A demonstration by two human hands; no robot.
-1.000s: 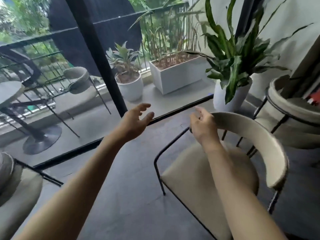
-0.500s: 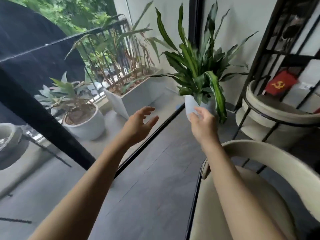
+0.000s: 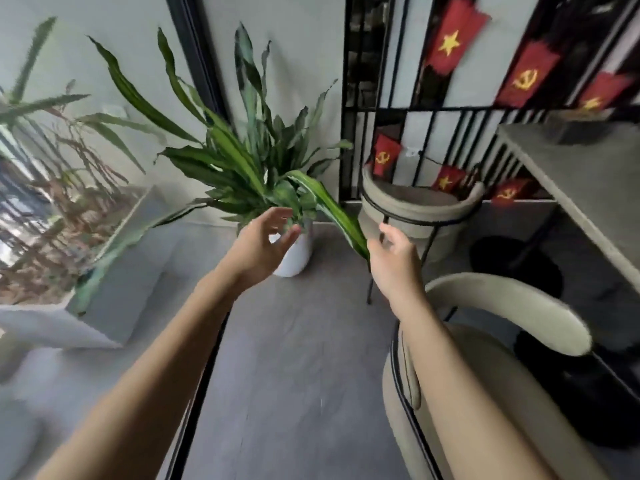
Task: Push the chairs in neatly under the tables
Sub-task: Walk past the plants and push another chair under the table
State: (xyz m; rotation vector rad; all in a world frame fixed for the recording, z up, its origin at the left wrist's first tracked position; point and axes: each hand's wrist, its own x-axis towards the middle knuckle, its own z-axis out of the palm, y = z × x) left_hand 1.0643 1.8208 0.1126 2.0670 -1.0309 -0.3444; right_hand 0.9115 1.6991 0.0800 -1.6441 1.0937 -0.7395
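Observation:
A beige chair (image 3: 512, 306) with a curved backrest and black metal frame stands at the lower right, just below my right forearm. A second beige chair (image 3: 415, 206) stands further off, by the black grille. The grey table (image 3: 585, 188) runs along the right edge, with its dark round base on the floor beneath. My left hand (image 3: 258, 245) floats open in mid-air in front of the potted plant, fingers spread. My right hand (image 3: 393, 259) is raised above the near chair with loosely curled fingers, touching nothing.
A leafy plant in a white pot (image 3: 294, 254) stands on the floor straight ahead. A long white planter (image 3: 114, 282) sits at the left behind a black door track (image 3: 204, 372). Red flags hang on the black grille (image 3: 446, 46).
The view has swung to the right: the balcony and planters slid left, and the table and second chair came into sight. Both hands stay raised and empty; the right one left the near chair's backrest.

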